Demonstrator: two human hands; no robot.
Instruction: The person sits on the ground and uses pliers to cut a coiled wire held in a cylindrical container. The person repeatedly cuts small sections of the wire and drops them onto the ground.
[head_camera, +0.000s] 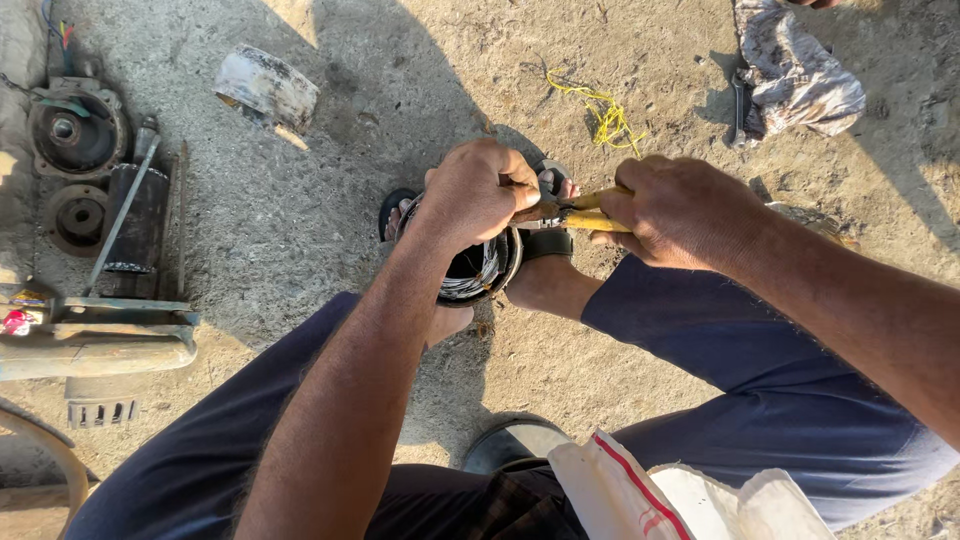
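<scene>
1. Nearest the camera, a white cloth with a red stripe (640, 490) lies on the lap, over dark blue trousers (790, 400).
2. The left hand (480, 190) is clenched over the rim of a round motor housing (480, 275), which sits on the ground between the person's sandalled feet, its wire windings showing inside.
3. The right hand (680, 210) grips the yellow handles of a pair of pliers (580, 215); the nose points at the housing rim, just under the left hand.
4. A tangle of yellow string (605, 115) lies on the dirt ground (400, 90) beyond the hands.
5. A dirty rag (800, 70) sits at the upper right.
6. Motor parts (90, 170) and a dented can (265, 90) lie at the left.
</scene>
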